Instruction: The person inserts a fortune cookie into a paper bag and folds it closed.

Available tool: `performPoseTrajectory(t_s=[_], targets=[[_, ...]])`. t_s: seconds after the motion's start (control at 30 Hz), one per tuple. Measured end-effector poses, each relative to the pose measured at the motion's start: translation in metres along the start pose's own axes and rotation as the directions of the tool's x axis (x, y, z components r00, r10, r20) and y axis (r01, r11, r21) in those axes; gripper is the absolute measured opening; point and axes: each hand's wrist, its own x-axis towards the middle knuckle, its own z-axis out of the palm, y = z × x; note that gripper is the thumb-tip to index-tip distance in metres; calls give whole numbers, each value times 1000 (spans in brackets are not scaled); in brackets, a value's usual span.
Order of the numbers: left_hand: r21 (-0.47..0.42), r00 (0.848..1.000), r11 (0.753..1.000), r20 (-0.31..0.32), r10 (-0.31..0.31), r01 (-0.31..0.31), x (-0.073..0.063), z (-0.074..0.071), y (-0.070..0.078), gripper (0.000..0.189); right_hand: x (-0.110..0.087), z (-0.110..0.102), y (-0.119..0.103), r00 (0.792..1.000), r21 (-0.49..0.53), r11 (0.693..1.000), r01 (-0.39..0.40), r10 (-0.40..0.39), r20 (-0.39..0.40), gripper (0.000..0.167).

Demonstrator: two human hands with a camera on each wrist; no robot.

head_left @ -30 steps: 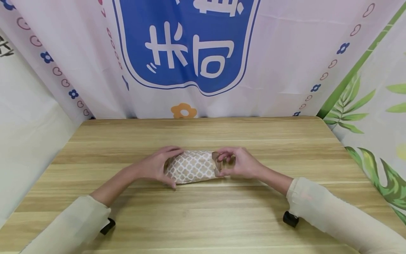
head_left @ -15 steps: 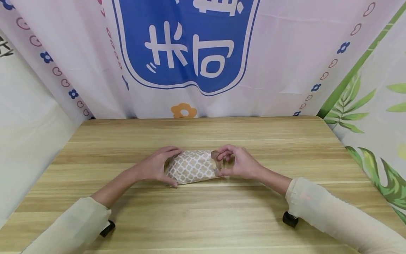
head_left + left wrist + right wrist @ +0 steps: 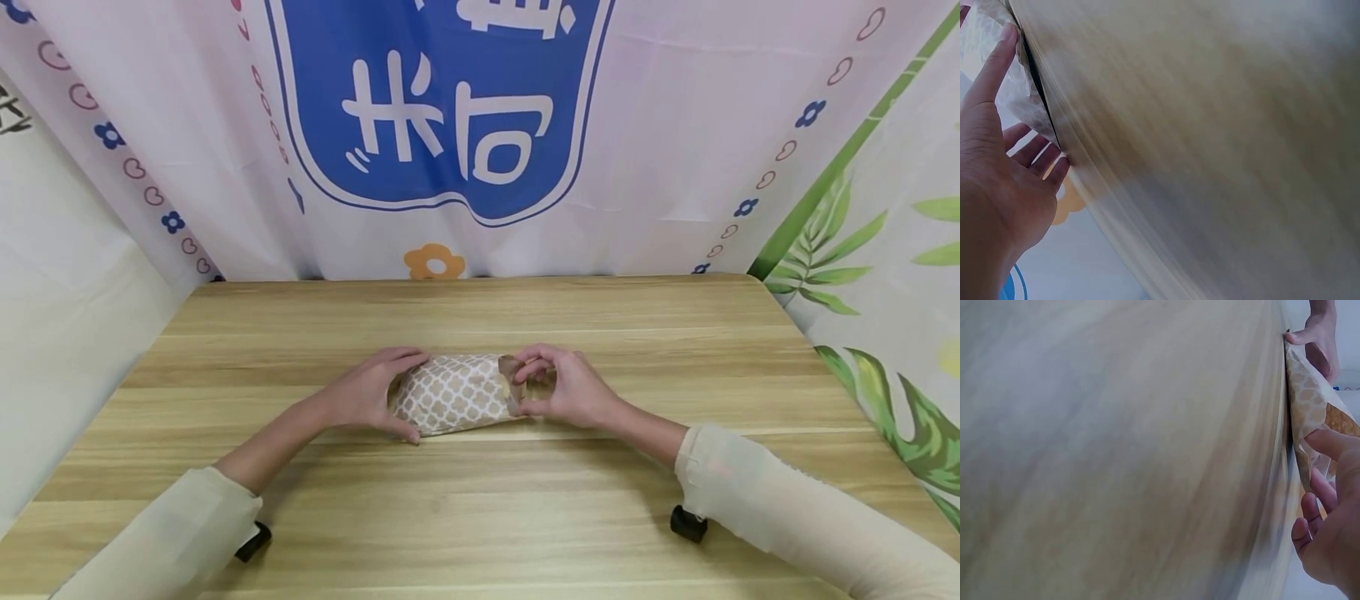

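A paper bag (image 3: 453, 392) with a beige and white lattice print lies flat on the wooden table, its brown-lined mouth (image 3: 512, 385) facing right. Around its left end my left hand (image 3: 360, 390) holds the bag, thumb at the near edge and fingers at the far edge. At the mouth, my right hand (image 3: 573, 387) holds the bag's edges with bent fingers and thumb, and the mouth gapes a little. The right wrist view shows the brown inside (image 3: 1337, 417) of the bag beside that thumb. What lies deeper inside is hidden.
The wooden table (image 3: 480, 517) reaches back to a hanging cloth (image 3: 637, 167) with a blue printed emblem. Leaf-patterned cloth (image 3: 885, 333) hangs along the right side, pale cloth (image 3: 67, 250) along the left. A small black device sits under each sleeve (image 3: 172, 525).
My left hand has shifted very slightly, its thumb a touch further right along the near edge. The right fingers have moved a little at the mouth. The bag stays almost in place.
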Motion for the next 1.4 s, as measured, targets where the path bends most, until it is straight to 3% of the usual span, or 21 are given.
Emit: performPoseTrajectory(t_s=[0.33, 1.03, 1.4], targets=[[6, 1000, 1000, -11, 11, -11, -1, 1, -1, 114, 2, 3, 2, 999, 99, 994, 42, -41, -11, 57], [9, 1000, 1000, -27, -4, 5, -2, 3, -1, 115, 7, 16, -2, 999, 148, 989, 19, -14, -37, 51], [27, 999, 999, -34, 23, -22, -2, 3, -2, 114, 7, 9, -5, 1000, 134, 991, 10, -8, -20, 54]])
